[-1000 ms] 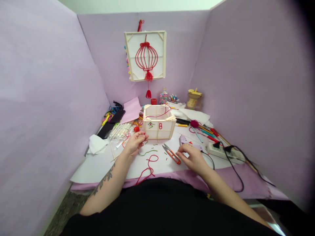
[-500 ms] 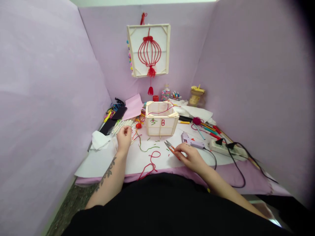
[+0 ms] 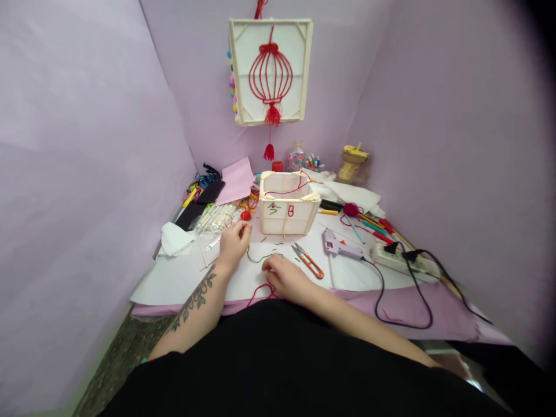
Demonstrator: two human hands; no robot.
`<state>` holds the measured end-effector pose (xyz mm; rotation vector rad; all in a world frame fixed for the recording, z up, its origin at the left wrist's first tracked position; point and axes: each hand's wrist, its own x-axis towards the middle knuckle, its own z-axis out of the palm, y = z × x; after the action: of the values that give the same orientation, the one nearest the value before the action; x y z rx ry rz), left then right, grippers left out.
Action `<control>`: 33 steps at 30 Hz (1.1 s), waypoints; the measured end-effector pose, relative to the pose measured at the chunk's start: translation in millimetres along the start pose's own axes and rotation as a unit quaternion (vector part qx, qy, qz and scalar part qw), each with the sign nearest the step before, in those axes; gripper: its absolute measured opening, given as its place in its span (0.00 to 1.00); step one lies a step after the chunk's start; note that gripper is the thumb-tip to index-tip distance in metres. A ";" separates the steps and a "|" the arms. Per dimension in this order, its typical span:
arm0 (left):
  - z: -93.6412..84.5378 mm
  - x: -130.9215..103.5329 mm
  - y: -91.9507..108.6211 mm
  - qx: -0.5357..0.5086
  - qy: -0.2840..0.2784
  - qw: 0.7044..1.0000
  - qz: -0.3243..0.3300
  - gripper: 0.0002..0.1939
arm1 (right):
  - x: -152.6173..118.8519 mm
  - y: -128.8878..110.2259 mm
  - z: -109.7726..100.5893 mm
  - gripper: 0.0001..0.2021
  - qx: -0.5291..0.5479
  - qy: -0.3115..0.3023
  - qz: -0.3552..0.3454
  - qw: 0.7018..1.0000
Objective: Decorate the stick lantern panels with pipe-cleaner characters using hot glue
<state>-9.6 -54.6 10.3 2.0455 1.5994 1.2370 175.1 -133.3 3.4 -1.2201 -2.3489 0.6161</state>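
Observation:
Fingers pinched, my left hand [image 3: 234, 243] hovers over the white paper [image 3: 174, 284], left of the green yarn [image 3: 256, 259]; what it holds is too small to make out. My right hand [image 3: 284, 277] is closed at the red yarn [image 3: 258, 291] near the front edge, and its fingertips partly hide what they grip. Orange-handled snips [image 3: 309, 260] lie on the paper to its right. Behind the hands stands a white box frame [image 3: 289, 220] with green and red characters on its front and red yarn across its open top.
A purple glue gun [image 3: 343, 248] and its cable lie at the right, beside a power strip [image 3: 403, 260]. White sticks [image 3: 217, 219] and crumpled paper [image 3: 176, 238] are at the left. A lantern panel [image 3: 270, 75] hangs behind.
My right hand has let go of the snips and moved left to the red yarn. My left hand has shifted slightly right. The camera view has tilted a little lower.

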 end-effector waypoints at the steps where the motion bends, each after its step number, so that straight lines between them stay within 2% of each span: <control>1: 0.8 -0.1 0.9 0.000 -0.002 1.000 0.000 0.14 | -1.8 4.3 -2.6 0.09 0.005 0.029 0.023 0.999; 3: 2.8 -0.8 3.0 -0.003 -0.007 1.000 0.002 0.14 | -3.4 10.4 -6.4 0.08 -0.017 0.043 0.045 0.998; 6: 4.4 -2.1 5.0 -0.016 -0.017 1.000 0.005 0.13 | -0.6 12.0 -5.4 0.03 -0.070 -0.002 0.053 0.996; 8: 4.0 -2.0 4.7 -0.032 -0.021 0.999 0.002 0.12 | 1.8 11.8 -4.4 0.03 -0.064 0.004 0.055 0.996; 10: 2.8 -0.9 4.1 -0.057 -0.025 0.998 -0.009 0.13 | 2.4 14.5 -8.0 0.05 0.006 0.064 0.058 0.996; 12: 2.5 -0.4 6.5 -0.086 -0.036 0.996 -0.018 0.16 | 1.8 20.2 -17.6 0.06 0.136 0.151 0.077 0.976; 13: 3.1 -1.4 9.9 -0.109 -0.053 0.992 -0.022 0.17 | 1.4 23.1 -24.1 0.07 0.209 0.192 0.091 0.955; 15: 6.1 -7.2 21.8 -0.179 -0.130 0.975 -0.030 0.20 | 1.2 26.6 -39.1 0.10 0.350 0.247 0.102 0.898; 16: 8.3 -12.1 29.8 -0.260 -0.219 0.939 -0.047 0.24 | 1.3 26.7 -47.3 0.12 0.413 0.259 0.096 0.868; 18: 12.4 -24.0 46.4 -0.359 -0.406 0.837 -0.074 0.32 | 0.7 24.6 -65.6 0.15 0.507 0.262 0.078 0.818; 20: 12.4 -33.6 58.8 -0.382 -0.547 0.742 -0.065 0.31 | -3.1 22.9 -87.8 0.17 0.545 0.261 0.068 0.794; 21: 9.3 -35.8 61.9 -0.375 -0.580 0.721 -0.062 0.27 | -7.2 23.6 -100.7 0.18 0.540 0.274 0.065 0.793; 22: 3.7 -35.7 63.0 -0.366 -0.585 0.721 -0.060 0.25 | -13.0 25.8 -114.5 0.19 0.520 0.295 0.063 0.799; 23: -4.5 -33.4 62.2 -0.355 -0.563 0.744 -0.057 0.24 | -20.7 29.6 -128.6 0.19 0.494 0.327 0.058 0.803; 25: -27.3 -23.9 57.4 -0.301 -0.500 0.811 -0.045 0.24 | -40.7 40.9 -154.7 0.18 0.441 0.417 0.034 0.794; 27: -53.2 -12.9 52.5 -0.186 -0.418 0.889 -0.020 0.22 | -64.4 54.8 -173.5 0.17 0.405 0.474 0.006 0.782; 28: -64.8 -8.7 50.9 -0.133 -0.378 0.916 -0.010 0.21 | -76.5 61.9 -179.1 0.16 0.385 0.492 0.013 0.781; 30: -82.3 -4.9 49.0 -0.052 -0.335 0.941 0.003 0.20 | -98.4 76.3 -183.4 0.15 0.353 0.501 0.032 0.790; 33: -94.3 -9.6 41.7 0.019 -0.351 0.936 0.004 0.19 | -120.2 96.1 -179.6 0.11 0.272 0.482 0.105 0.826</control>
<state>-52.6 -104.8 90.0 2.1598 1.2597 0.3762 399.4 -149.9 76.4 -1.1264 -1.1027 0.5027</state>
